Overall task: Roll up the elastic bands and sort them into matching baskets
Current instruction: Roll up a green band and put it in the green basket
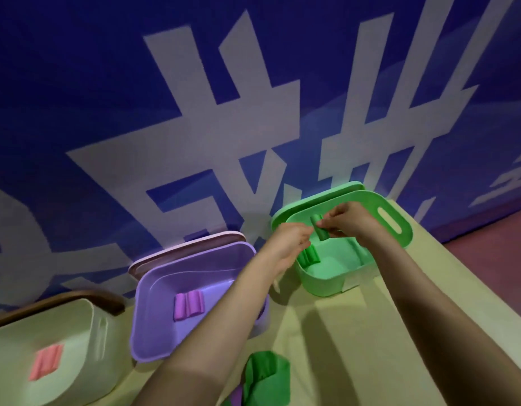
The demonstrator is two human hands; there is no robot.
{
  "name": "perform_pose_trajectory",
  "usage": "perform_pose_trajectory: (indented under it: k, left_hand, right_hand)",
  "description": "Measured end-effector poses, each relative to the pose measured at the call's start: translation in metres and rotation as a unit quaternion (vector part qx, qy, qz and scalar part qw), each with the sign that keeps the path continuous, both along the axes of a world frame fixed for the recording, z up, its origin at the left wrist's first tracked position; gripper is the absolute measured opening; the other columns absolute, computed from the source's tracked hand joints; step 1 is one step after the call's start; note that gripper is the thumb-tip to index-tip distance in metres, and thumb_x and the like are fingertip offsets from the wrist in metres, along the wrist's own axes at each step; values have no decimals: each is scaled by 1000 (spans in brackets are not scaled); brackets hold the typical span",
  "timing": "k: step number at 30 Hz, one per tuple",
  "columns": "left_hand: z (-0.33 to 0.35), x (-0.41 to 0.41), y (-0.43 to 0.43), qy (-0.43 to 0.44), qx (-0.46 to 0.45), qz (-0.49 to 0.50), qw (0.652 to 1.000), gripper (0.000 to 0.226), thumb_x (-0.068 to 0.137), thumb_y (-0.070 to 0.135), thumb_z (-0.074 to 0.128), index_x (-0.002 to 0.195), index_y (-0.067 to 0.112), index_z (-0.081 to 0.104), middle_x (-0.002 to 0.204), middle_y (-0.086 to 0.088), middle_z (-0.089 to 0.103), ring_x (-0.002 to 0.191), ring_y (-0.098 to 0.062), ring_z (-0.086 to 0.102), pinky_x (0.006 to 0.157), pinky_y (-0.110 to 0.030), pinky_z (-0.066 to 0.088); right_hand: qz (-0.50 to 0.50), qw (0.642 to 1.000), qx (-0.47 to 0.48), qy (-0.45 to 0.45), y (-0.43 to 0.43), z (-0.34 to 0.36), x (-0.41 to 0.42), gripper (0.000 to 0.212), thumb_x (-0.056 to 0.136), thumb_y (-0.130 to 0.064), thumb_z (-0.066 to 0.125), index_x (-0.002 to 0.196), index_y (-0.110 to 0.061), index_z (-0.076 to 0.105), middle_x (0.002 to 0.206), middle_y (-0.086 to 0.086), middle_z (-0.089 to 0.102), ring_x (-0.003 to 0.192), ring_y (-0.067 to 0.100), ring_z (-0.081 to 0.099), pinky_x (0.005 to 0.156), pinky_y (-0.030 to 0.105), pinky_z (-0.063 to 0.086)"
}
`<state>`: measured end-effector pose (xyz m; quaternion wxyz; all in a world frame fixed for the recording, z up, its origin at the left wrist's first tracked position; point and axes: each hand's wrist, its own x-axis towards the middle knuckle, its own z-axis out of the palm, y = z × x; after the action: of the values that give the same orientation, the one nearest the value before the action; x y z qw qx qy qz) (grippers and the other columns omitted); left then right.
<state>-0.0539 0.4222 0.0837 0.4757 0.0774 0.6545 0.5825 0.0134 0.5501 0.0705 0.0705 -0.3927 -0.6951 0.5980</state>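
Green rolled band (322, 232) hangs pinched between both my hands above the green basket (397, 227), which stands at the far right corner of the worktop (356, 332). My right hand (351, 221) has its fingers curled round the roll's right end. My left hand (288, 244) seems to pinch the left end, though blur hides how its fingers lie. A second green roll (310, 257) rests inside that basket against its left wall. Left of it, the purple basket (153, 317) holds purple rolls (188, 307) side by side. At the left edge, a pale basket (83, 326) holds a pink roll (45, 361). Loose green bands (265, 373) lie heaped at the near edge.
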Motion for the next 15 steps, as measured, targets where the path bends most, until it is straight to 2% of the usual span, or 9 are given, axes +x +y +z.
perform_pose_trajectory:
  k: [1, 2, 3, 6, 7, 11, 14, 15]
  left_hand:
    - [-6, -5, 11, -4, -28, -8, 1000, 28, 95, -1, 49, 122, -8, 52, 130, -30, 50, 121, -33, 50, 112, -42, 33]
    - [-13, -9, 21, -17, -54, -10, 998, 37, 95, 2, 49, 131, -6, 46, 147, -28, 32, 136, -36, 34, 114, -44, 27]
    - [-20, -11, 31, -36, -72, -8, 997, 44, 95, 5, 50, 138, -3, 39, 153, -25, 19, 142, -35, 21, 115, -46, 24]
    - [-39, -16, 50, -106, -108, 1, 988, 57, 96, 13, 50, 146, 2, 23, 156, -22, 11, 145, -33, 12, 116, -50, 17]
    - [-45, -18, 53, -130, -116, 5, 985, 60, 97, 16, 50, 147, 3, 20, 157, -22, 10, 145, -33, 11, 116, -51, 16]
    - [-61, -23, 60, -168, -128, 26, 977, 60, 99, 21, 46, 149, 5, 18, 158, -18, 8, 146, -32, 10, 117, -51, 15]
    - [-64, -23, 61, -182, -135, 19, 974, 62, 99, 25, 45, 150, 7, 15, 158, -17, 10, 144, -35, 17, 116, -51, 16]
    - [-64, -23, 61, -189, -136, 16, 972, 63, 98, 27, 46, 150, 8, 15, 158, -18, 12, 142, -36, 22, 116, -51, 17]
  right_hand:
    - [14, 998, 22, -54, 10, -13, -7, 15, 76, -2, 76, 74, -1, 61, 69, 13, 58, 61, 20, 55, 65, 29, 56]
    - [34, 993, 39, -109, 18, -25, -13, 15, 76, -4, 77, 75, 1, 62, 70, 14, 60, 63, 23, 56, 71, 35, 57]
    - [53, 985, 46, -156, 24, -36, -19, 16, 77, -4, 76, 74, 2, 62, 70, 15, 60, 63, 24, 57, 72, 38, 57]
    - [101, 958, 48, -265, 36, -63, -33, 25, 83, -10, 72, 67, 1, 56, 65, 13, 58, 56, 21, 56, 59, 30, 55]
    - [116, 948, 41, -294, 39, -70, -37, 28, 86, -12, 69, 67, 1, 54, 65, 12, 57, 56, 20, 55, 59, 28, 54]
    - [155, 919, 0, -362, 44, -95, -47, 30, 95, -18, 58, 71, -2, 49, 73, 11, 55, 63, 18, 54, 74, 33, 52]
    - [157, 920, 7, -360, 43, -101, -54, 29, 93, -17, 60, 71, -1, 52, 74, 11, 57, 75, 22, 59, 92, 36, 52]
    - [157, 922, 12, -354, 42, -100, -57, 28, 93, -16, 61, 71, 0, 52, 73, 11, 58, 74, 22, 60, 93, 37, 51]
